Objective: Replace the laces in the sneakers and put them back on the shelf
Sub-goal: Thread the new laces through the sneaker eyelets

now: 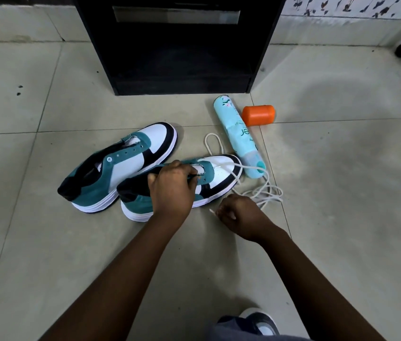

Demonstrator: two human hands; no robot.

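On a tiled floor point(47, 242), the left hand point(172, 190) grips the nearer sneaker point(219, 173) while the right hand point(238, 215) pinches its white lace point(256, 193); a spray can point(236, 134) lies beside, below the black shelf point(182, 45).

One cam only, head-worn, wide-angle. Looks fwd and steeply down at the tiled floor point(71, 242), close above both forearms. Top of frame reaches the dark shelf unit point(179, 45) against the wall; edges bend w/ lens distortion. No 2nd view to overlap.
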